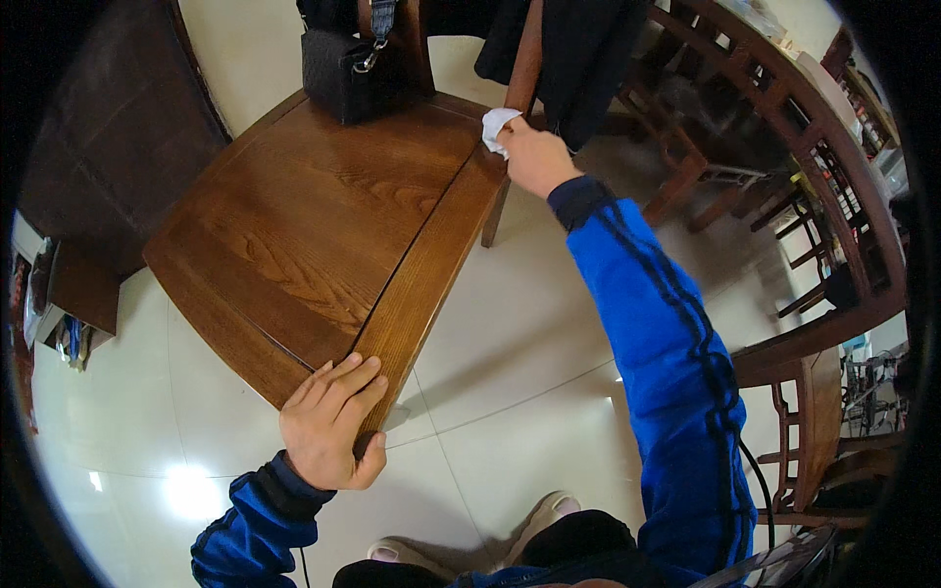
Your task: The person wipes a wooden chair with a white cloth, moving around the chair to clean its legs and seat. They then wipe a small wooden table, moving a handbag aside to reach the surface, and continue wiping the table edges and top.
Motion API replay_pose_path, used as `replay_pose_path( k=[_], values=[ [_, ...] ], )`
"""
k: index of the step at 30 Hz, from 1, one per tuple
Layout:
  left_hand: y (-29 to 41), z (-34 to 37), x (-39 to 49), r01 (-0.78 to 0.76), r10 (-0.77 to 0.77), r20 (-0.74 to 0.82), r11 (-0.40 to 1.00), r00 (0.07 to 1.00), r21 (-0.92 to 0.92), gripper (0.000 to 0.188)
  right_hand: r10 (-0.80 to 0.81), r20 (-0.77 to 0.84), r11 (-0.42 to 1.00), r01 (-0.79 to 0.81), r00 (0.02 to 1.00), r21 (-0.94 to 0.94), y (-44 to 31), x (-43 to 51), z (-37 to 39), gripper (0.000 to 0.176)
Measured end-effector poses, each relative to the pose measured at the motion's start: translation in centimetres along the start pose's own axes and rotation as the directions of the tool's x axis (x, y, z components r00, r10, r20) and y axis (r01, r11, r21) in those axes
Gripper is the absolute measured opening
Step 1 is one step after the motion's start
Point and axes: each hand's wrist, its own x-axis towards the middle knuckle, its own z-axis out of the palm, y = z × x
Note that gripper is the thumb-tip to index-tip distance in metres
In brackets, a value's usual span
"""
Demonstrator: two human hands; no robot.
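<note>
Before me stands a brown wooden chair with a broad seat [316,213], its grain showing and a dark groove running along its side rail. My left hand [334,422] lies over the near corner of the seat, fingers spread on the wood and thumb over the edge. At the far right corner, beside the backrest post [524,66], my right hand [537,154] grips a crumpled white cloth or tissue [498,128] against the wood. Part of the cloth is hidden under my fingers.
A black bag [342,73] with a metal clasp rests at the seat's back. Dark fabric [588,66] hangs by the backrest post. Another carved wooden chair [816,169] stands at right. Pale floor tiles [514,353] lie below, and a low box [84,287] is at left.
</note>
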Motion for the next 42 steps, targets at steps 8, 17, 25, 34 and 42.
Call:
replay_pose_path(
  k=[8, 17, 25, 34, 42],
  values=[
    [0.0, -0.4, -0.1, -0.002, 0.003, 0.018, 0.999, 1.000, -0.040, 0.047, 0.124, -0.072, 0.992, -0.126, 0.990, -0.027, -1.4, -0.2, 0.4, 0.017],
    [-0.3, -0.1, -0.4, -0.019, 0.019, -0.027, 1.000, 0.999, -0.020, 0.046, 0.494, 0.028, 0.856, -0.492, 0.869, 0.163, 5.4, -5.9, -1.0, 0.022],
    [-0.2, 0.0, -0.2, -0.039, 0.039, -0.009, 0.999, 0.999, -0.013, 0.046, 0.107, -0.230, 0.972, -0.053, 0.967, 0.229, -0.3, -0.4, 0.2, 0.032],
    [0.1, -0.3, -0.2, -0.026, 0.026, -0.012, 1.000, 1.000, -0.017, 0.047, -0.013, -0.031, 0.995, 0.010, 0.999, -0.102, 0.3, -1.7, -0.6, 0.028],
    [0.0, 0.2, -0.3, -0.006, 0.006, -0.028, 1.000, 1.000, -0.012, 0.046, 0.329, -0.119, 0.925, -0.294, 0.937, 0.240, 3.2, -6.0, -2.8, 0.022]
  ],
)
